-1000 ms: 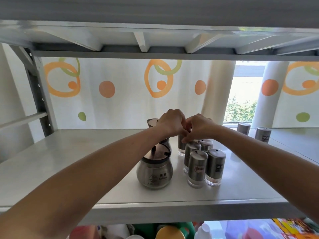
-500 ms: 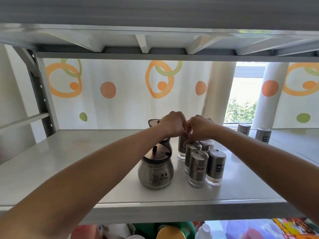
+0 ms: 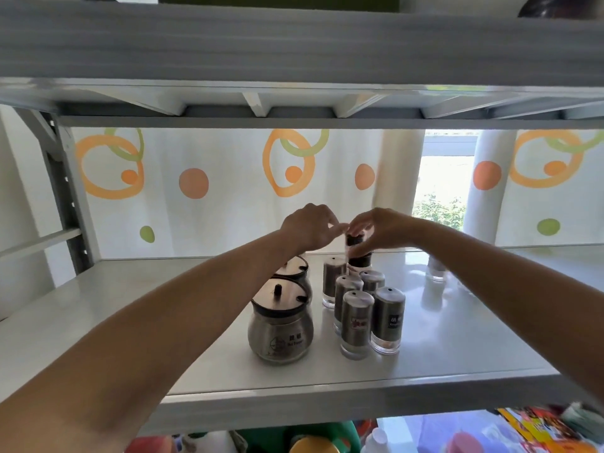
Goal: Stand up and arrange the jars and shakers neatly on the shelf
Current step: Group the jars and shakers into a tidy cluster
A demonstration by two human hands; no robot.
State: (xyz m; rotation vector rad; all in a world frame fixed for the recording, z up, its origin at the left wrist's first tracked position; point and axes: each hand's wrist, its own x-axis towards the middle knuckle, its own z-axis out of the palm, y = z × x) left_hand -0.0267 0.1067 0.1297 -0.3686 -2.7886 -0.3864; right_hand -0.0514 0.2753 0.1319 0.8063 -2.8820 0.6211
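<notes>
While left hand (image 3: 307,227) hovers loose, right hand (image 3: 380,231) grip pinches dark-capped shaker (image 3: 355,240).

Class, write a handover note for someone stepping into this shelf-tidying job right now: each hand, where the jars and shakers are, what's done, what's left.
Right hand: curled round the top of the dark-capped bottle at the back of the group.
Left hand: fingertips at that cap; grip unclear.
Front jar and rear jar stand in file on the shelf, with five shakers upright beside them.
Done: that group is upright and together.
Left: settle the bottle in line, then probably bring over the lone shaker at right.
</notes>
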